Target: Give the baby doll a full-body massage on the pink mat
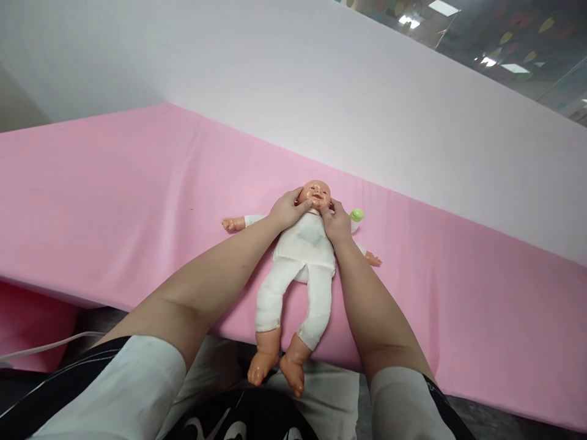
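A baby doll (303, 235) with a soft white cloth body lies face up, its plastic feet reaching past the table's front edge. My left hand (290, 209) curls round one side of the doll's head, thumb by the chin. On the other side, my right hand (337, 220) cups the cheek and jaw, its thumb under the chin as well. Both hands are closed on the head, and some fingertips are hidden behind it. Beside my right hand is a small white thing with a light green top (357, 215), partly covered.
A pink cloth (137, 189) covers the long table, with soft creases. Behind it rises a white wall (293, 79), with a glass panel (504, 55) at the upper right. A pale cable (55, 344) runs below the table at the left.
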### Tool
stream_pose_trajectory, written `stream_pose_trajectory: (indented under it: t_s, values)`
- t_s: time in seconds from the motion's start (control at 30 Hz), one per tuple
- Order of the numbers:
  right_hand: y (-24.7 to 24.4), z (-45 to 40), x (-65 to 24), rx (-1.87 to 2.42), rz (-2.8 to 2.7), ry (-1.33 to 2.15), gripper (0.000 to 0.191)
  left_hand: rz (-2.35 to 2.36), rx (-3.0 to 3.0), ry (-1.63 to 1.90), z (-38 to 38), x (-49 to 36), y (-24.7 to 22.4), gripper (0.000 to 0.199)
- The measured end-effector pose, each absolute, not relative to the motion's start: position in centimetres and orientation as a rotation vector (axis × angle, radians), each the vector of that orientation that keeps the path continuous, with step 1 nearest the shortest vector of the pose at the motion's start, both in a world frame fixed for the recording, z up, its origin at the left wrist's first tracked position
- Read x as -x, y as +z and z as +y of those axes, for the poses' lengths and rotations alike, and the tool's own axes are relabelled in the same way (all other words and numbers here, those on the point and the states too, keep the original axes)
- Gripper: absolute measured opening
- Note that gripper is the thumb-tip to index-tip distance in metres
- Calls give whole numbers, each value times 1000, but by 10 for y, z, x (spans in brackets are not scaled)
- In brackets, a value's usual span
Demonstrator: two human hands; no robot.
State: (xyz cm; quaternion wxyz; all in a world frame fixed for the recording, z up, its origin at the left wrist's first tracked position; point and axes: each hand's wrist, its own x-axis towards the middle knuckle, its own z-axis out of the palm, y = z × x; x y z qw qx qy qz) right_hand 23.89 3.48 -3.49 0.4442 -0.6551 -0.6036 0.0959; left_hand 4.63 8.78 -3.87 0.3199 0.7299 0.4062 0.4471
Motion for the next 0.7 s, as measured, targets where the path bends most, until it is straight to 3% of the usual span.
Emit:
stream_pose_trajectory:
  t_s: [0.2,0.47,0.7]
  values:
    - [-29,33,-233,1730,-1515,197,70,1015,-1815,1110,86,-46,-36,71]
    - [-33,34,-238,1656,-1526,231,55,1083,-1829,1125,89,-44,-38,66]
    - [-42,40,-246,1581,-1513,238,59,975,-1759,1170,97,-46,-45,53]
